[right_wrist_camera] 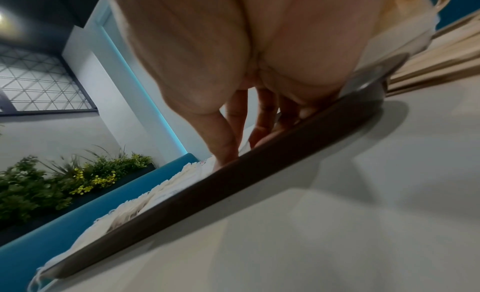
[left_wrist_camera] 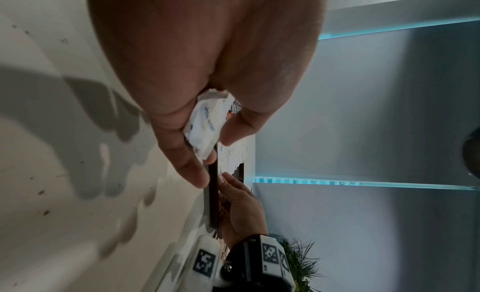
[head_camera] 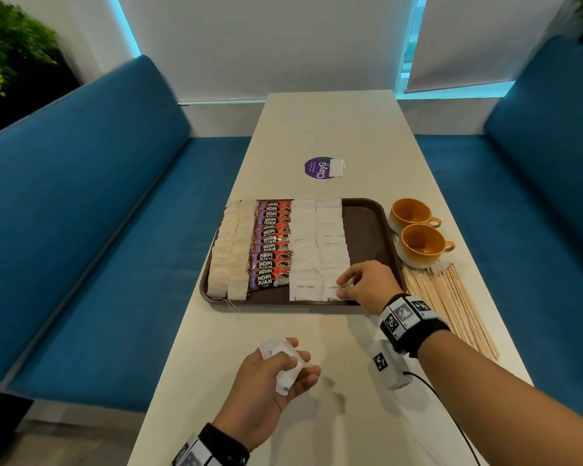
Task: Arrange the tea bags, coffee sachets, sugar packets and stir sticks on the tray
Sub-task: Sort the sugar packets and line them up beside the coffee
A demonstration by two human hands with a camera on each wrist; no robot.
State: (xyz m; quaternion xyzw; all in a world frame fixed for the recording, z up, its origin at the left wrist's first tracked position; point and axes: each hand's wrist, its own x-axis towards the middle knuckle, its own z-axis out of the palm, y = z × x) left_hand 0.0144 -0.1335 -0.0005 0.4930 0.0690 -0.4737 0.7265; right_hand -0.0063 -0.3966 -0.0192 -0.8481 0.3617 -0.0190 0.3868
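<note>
Low in the centre of the head view, the left hand (head_camera: pixel 270 375) hovers over the white table (head_camera: pixel 317 415), its fingers and thumb curled round a small bunch of white sugar packets (head_camera: pixel 285 363); the left wrist view shows the same packets (left_wrist_camera: pixel 205 124) pinched between thumb and fingers. Up and to the right, the right hand (head_camera: pixel 367 285) reaches over the near right edge of the brown tray (head_camera: pixel 367 223), fingertips bent down onto a "white sugar" packet (head_camera: pixel 334 289) at the near end of the right sugar row; whether it pinches the packet or only presses it cannot be told. In the right wrist view the fingers (right_wrist_camera: pixel 228 140) point down behind the tray's rim (right_wrist_camera: pixel 233 181).

On the tray, from left to right in the frame, lie two rows of tea bags (head_camera: pixel 231 250), one row of Kopi Juan coffee sachets (head_camera: pixel 270 245) and two rows of sugar packets (head_camera: pixel 317 240); its right strip is bare. Right of the tray, on the table, lie wooden stir sticks (head_camera: pixel 451 301), with two orange cups (head_camera: pixel 416 232) above them.
</note>
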